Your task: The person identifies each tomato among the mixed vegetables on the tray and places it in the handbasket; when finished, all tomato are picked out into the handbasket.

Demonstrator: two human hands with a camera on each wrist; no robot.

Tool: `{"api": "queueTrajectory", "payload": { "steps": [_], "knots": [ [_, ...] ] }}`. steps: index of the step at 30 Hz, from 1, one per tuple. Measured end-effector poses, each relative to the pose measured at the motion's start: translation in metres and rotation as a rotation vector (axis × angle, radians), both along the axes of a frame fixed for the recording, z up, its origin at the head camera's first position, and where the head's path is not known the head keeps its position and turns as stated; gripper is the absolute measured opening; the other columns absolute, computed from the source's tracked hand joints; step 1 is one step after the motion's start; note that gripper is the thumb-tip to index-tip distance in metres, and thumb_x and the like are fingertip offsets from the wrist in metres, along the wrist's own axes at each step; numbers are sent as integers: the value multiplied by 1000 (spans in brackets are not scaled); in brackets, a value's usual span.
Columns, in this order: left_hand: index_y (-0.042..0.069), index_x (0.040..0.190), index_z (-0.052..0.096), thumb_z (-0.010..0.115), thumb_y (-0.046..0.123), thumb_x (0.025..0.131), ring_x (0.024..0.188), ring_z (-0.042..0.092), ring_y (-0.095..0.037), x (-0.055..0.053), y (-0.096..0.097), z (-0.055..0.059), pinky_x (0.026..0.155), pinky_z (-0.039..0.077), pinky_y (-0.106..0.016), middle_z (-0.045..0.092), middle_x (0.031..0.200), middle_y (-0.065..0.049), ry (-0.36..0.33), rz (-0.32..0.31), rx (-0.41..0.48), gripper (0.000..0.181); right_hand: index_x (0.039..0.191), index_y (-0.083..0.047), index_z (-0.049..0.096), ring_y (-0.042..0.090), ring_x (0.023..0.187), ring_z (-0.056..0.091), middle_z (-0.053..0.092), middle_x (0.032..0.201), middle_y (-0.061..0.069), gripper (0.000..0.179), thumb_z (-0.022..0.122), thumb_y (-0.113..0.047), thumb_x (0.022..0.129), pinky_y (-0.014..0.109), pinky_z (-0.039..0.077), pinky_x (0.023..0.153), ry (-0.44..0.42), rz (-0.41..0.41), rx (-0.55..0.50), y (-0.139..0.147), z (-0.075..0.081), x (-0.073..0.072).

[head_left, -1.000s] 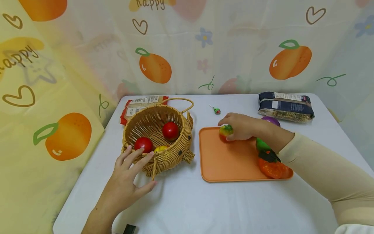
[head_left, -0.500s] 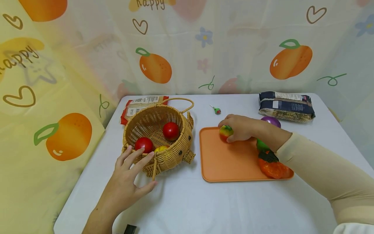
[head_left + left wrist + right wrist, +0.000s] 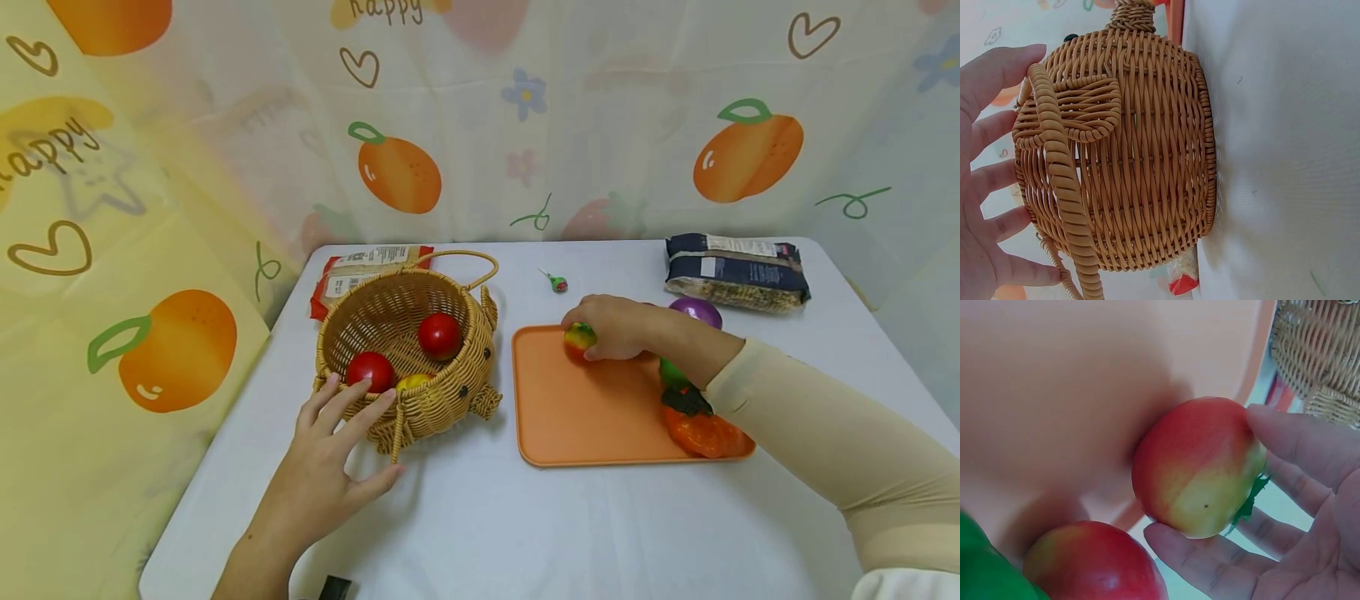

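My right hand (image 3: pixel 615 327) pinches a red-and-yellow toy fruit (image 3: pixel 1200 469) with a green leafy top, thumb and fingers on either side of it. The fruit sits low at the left back of the orange tray (image 3: pixel 592 417). Spread fingers of my left hand (image 3: pixel 322 467) rest at the near rim of a wicker basket (image 3: pixel 442 408). In the left wrist view the basket's handle (image 3: pixel 1063 169) hangs down beside those fingers. Inside the basket lie two red fruits, one a red ball (image 3: pixel 439 336), and a yellow fruit (image 3: pixel 413 382) partly hidden by the rim.
An orange toy fruit (image 3: pixel 701 433), a green one (image 3: pixel 672 372) and another red fruit (image 3: pixel 1097 565) lie right of the held fruit. Behind the forearm is a purple one (image 3: pixel 697 312). Farther back are a lollipop (image 3: pixel 557 283), a dark packet (image 3: pixel 735 271) and a red-edged packet (image 3: pixel 360 265).
My right hand has dipped very slightly over the fruit, and the fruit's top has tilted a little. The left hand and the basket stay where they were.
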State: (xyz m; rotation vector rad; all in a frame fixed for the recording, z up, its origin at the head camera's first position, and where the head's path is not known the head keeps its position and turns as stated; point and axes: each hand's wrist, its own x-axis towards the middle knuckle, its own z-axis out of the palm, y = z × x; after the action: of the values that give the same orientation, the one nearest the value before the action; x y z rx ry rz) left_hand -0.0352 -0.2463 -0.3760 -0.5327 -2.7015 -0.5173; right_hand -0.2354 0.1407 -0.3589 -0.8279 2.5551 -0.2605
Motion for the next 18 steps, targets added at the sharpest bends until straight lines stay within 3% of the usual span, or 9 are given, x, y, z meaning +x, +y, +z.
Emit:
{"api": "queueTrajectory", "payload": {
  "steps": [5, 18],
  "knots": [
    [29, 146, 57, 93, 36, 69, 145, 32, -51, 0, 0, 0, 98, 46, -75, 51, 151, -12, 5, 0, -4, 86, 140, -10, 61, 32, 117, 55, 61, 131, 17, 50, 74, -11, 92, 54, 42, 115, 9, 6, -2, 0, 1, 1],
    [29, 147, 57, 93, 35, 69, 145, 32, -51, 0, 0, 0, 97, 46, -75, 51, 150, -13, 8, -3, -2, 86, 139, -11, 62, 32, 118, 55, 61, 131, 16, 49, 75, -12, 92, 54, 43, 114, 2, -12, -15, 0, 2, 2]
  ]
}}
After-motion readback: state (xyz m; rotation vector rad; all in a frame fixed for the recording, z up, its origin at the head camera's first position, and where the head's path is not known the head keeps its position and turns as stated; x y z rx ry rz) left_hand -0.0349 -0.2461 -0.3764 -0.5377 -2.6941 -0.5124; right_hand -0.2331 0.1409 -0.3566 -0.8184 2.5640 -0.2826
